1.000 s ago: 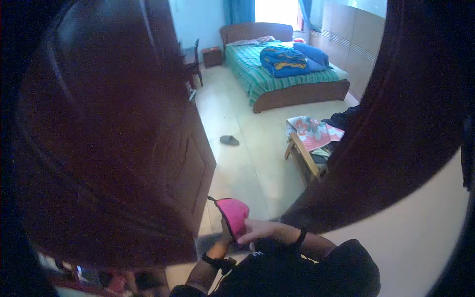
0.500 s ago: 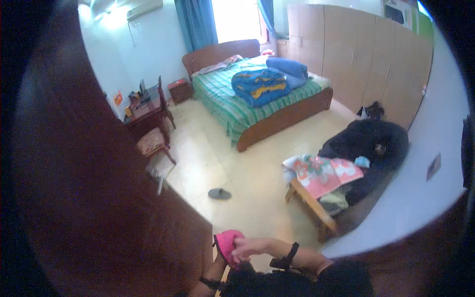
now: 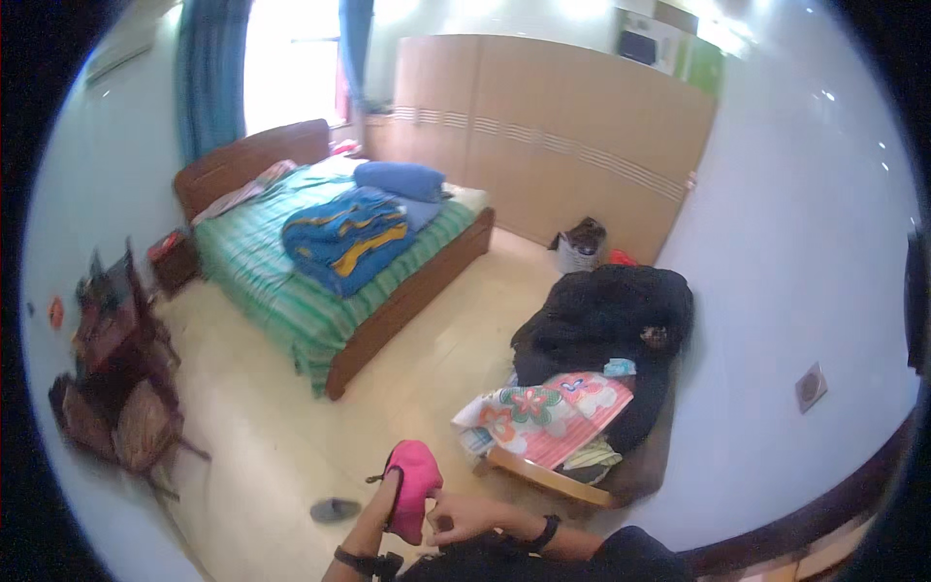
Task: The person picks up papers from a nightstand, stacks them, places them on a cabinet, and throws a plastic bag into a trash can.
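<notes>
A pink mitt (image 3: 415,477) with a dark trimmed edge covers my left hand (image 3: 407,466), so its fingers are hidden. A dark band circles that wrist. My right hand (image 3: 464,517) is just beside it, fingers bent in and pinched at the mitt's side edge. Another dark band sits on my right wrist. Both hands are held together at the lower middle, above the pale floor.
A grey slipper (image 3: 335,510) lies on the floor to the left. A wooden bench (image 3: 548,477) piled with black clothing (image 3: 606,310) and a floral cloth (image 3: 543,417) stands right. Farther off are a bed (image 3: 412,315), a wardrobe (image 3: 543,136), a chair (image 3: 148,427) and a basket (image 3: 580,257).
The view has turned right and moved into the room; the dark door at left is gone from sight. My right hand's fingers have shifted from over the mitt to its side edge.
</notes>
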Demonstrator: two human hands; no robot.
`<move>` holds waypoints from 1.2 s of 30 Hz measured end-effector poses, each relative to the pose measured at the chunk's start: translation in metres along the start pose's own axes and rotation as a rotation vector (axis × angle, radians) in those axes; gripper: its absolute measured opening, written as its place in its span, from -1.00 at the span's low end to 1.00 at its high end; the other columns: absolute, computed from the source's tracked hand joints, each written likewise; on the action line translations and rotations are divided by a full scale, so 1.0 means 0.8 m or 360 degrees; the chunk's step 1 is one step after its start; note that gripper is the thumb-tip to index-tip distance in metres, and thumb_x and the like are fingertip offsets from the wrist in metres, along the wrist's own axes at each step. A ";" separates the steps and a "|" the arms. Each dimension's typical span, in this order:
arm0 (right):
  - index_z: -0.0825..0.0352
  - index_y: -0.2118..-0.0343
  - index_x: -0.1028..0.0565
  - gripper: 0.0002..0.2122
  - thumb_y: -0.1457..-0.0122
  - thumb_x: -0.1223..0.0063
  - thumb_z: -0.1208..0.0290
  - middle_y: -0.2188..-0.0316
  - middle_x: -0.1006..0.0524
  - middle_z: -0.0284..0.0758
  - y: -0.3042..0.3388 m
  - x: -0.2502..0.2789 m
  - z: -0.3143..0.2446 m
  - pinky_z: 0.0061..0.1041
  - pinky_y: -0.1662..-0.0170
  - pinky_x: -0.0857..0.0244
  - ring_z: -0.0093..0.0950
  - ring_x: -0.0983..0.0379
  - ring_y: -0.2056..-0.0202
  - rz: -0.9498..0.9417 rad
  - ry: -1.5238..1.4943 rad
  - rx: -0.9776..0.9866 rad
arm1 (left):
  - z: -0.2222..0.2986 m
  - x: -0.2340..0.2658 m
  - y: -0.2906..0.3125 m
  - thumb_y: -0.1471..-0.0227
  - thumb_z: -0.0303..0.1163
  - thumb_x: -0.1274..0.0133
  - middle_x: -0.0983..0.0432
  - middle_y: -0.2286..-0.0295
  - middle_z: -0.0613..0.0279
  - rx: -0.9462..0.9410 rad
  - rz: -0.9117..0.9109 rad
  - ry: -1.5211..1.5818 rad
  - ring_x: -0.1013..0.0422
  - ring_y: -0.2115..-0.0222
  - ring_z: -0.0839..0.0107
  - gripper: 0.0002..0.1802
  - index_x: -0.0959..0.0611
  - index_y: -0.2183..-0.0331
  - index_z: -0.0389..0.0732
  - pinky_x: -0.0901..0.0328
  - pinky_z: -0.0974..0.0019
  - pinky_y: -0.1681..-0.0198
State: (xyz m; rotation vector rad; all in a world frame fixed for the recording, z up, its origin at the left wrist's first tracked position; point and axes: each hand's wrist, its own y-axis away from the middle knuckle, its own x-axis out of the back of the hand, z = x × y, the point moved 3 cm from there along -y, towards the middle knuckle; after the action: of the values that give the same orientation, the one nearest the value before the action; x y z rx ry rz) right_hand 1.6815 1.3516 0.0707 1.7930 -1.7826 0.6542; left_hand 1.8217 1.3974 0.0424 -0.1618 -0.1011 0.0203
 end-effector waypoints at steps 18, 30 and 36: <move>0.33 0.32 -0.45 -0.73 -0.09 -0.06 0.19 0.38 -0.38 -0.18 -0.314 0.363 0.314 -0.35 0.33 -0.29 -0.27 -0.41 0.35 0.0085 0.0037 0.0222 | -0.007 0.228 -0.522 0.25 -0.30 -0.14 -0.45 0.39 0.04 -0.0306 0.0050 -0.0258 -0.41 0.35 0.19 -0.66 -0.50 0.36 -0.26 -0.32 0.19 0.26; 0.21 -0.11 -0.26 -0.44 -0.02 -0.13 0.23 -0.16 -0.07 0.02 -0.398 0.684 0.571 -0.14 -0.17 -0.05 0.01 -0.07 -0.14 0.0587 0.0129 0.0326 | -0.175 0.359 -0.877 0.23 -0.27 -0.15 -0.42 0.29 0.13 -0.0119 -0.0344 -0.0360 -0.38 0.23 0.34 -0.54 -0.48 0.21 -0.19 -0.31 0.28 0.15; 0.11 -0.21 -0.10 -0.29 0.01 -0.15 0.16 -0.18 0.02 0.02 -0.335 0.842 0.697 -0.12 -0.17 -0.06 0.06 -0.06 -0.14 0.0669 0.0405 -0.0392 | -0.235 0.297 -1.147 0.12 -0.20 -0.04 -0.38 0.22 0.13 -0.0096 -0.0919 -0.0042 -0.36 0.20 0.37 -0.52 -0.41 0.12 -0.18 -0.31 0.30 0.15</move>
State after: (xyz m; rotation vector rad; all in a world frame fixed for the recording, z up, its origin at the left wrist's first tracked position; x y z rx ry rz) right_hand 1.9458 0.4763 0.0956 1.1282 -1.9748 0.7461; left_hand 2.0880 0.4685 0.0298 -0.1880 -0.1718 -0.5566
